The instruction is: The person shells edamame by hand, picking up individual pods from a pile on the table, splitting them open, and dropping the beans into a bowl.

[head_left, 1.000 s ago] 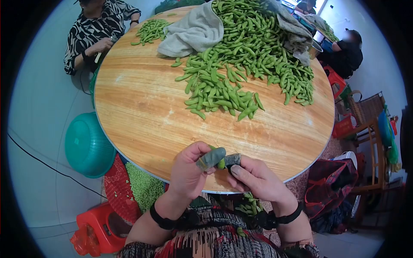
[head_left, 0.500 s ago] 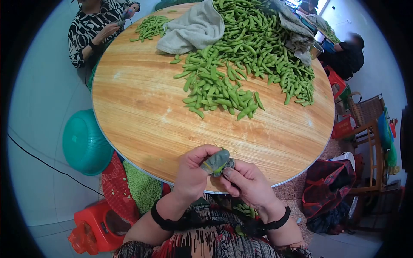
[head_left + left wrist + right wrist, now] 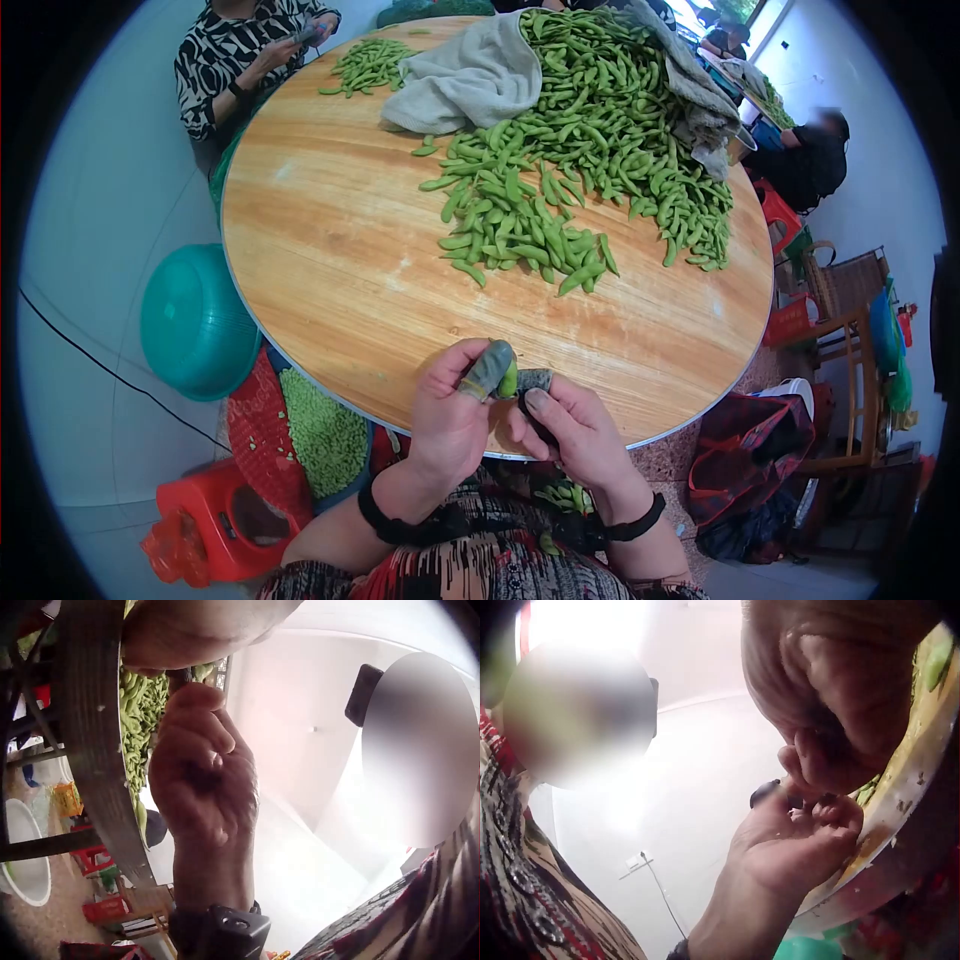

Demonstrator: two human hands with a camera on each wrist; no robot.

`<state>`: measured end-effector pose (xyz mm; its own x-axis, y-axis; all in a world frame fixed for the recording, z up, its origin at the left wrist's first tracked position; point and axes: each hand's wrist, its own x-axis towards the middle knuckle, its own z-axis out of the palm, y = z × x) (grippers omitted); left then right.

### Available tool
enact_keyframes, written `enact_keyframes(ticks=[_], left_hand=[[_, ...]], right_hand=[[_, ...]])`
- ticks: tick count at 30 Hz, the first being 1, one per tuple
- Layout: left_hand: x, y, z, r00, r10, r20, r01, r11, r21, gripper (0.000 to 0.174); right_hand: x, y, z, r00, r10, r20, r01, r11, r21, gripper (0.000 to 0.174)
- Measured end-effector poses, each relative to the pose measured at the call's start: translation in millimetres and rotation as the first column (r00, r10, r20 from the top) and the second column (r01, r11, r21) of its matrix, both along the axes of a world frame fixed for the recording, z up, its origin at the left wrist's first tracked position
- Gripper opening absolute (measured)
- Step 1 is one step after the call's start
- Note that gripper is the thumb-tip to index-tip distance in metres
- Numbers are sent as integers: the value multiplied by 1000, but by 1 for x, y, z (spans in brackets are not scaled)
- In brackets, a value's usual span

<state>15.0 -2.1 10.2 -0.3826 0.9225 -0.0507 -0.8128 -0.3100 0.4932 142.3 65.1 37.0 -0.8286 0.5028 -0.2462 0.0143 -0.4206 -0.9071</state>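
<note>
My left hand [image 3: 448,420] pinches a green edamame pod [image 3: 510,379] under its thumb, which wears a grey-green finger cover [image 3: 487,372]. Facing it, my right hand [image 3: 580,430] has curled fingers and a dark cover [image 3: 536,380] on its index finger, right at the pod's end. Both hands meet over the near edge of the round wooden table [image 3: 340,290]. In the left wrist view, the right hand [image 3: 206,765] shows its curled palm side. The left hand [image 3: 787,851] appears below the right in the right wrist view; the pod is hidden there.
Loose edamame pods [image 3: 520,235] lie mid-table before a large heap [image 3: 610,120] beside a grey cloth [image 3: 465,80]. Shelled beans [image 3: 325,430] fill a container below the left edge, near a teal basin [image 3: 195,320] and red stool [image 3: 215,520]. Another person [image 3: 240,65] sits at far left.
Both hands came close together around the pod, then drew slightly apart, with green showing between the covered fingers again. The head view has shifted a little. The person opposite raised both hands together.
</note>
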Motion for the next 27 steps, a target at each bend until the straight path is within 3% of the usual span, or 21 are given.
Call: enact_keyframes(ticks=[2, 6, 8, 9, 12, 13, 14, 15, 18, 19, 21, 22, 23, 25, 26, 27], left_hand=[[1, 2, -3, 986, 21, -168, -38, 994, -98, 16], [3, 4, 1, 959, 19, -282, -62, 987, -147, 12], [-3, 2, 1, 986, -142, -85, 130, 982, -137, 15], [-5, 2, 1, 986, -143, -84, 131, 982, -137, 15], [-7, 4, 2, 976, -213, 31, 215, 973, -88, 15], [-5, 5, 7, 938, -201, -282, 151, 970, -189, 14], [-4, 5, 10, 801, -200, -564, 55, 963, -262, 16], [-4, 5, 11, 802, -197, -564, 55, 964, -259, 16], [-7, 3, 13, 793, -287, -537, 93, 929, -358, 25], [-10, 3, 12, 849, -259, -461, 104, 936, -335, 27], [-16, 0, 8, 898, -229, -376, 110, 944, -310, 29], [-20, -1, 5, 936, -183, -300, 101, 957, -271, 29], [-25, -3, 3, 965, -140, -220, 87, 969, -233, 29], [-37, -7, 1, 979, -111, -172, 73, 975, -211, 31], [-40, -7, 2, 989, -82, -123, 58, 981, -185, 34], [-41, -7, 4, 989, -81, -127, 57, 982, -182, 34]], right_hand=[[-1, 0, -7, 1000, -23, -19, 23, 1000, -11, 21], [-2, -4, -6, 992, -114, -46, 107, 987, -122, 19], [-1, -4, 1, 992, -123, -40, 112, 971, -211, 18], [0, -3, 4, 990, -134, -35, 118, 948, -296, 17], [3, 3, 4, 995, -97, -29, 82, 939, -334, 17], [3, 2, 1, 995, -99, -29, 84, 940, -332, 17], [2, 1, -5, 986, -156, 64, 152, 986, 65, 18], [1, 0, -8, 962, -242, 126, 161, 876, 456, 19], [-3, 6, -6, 949, -267, 168, 173, 885, 433, 20], [-4, 10, -3, 949, -267, 168, 172, 884, 434, 20], [-8, 24, 4, 958, -114, 262, 7, 926, 377, 20], [-11, 34, 4, 944, -67, 325, -151, 785, 600, 22], [-19, 43, 9, 943, -66, 325, -151, 786, 599, 22], [-45, 56, 25, 937, -112, 330, -250, 442, 861, 21], [-58, 63, 24, 938, -113, 329, -249, 442, 862, 21], [-72, 71, 19, 943, -163, 291, -244, 258, 935, 18]])
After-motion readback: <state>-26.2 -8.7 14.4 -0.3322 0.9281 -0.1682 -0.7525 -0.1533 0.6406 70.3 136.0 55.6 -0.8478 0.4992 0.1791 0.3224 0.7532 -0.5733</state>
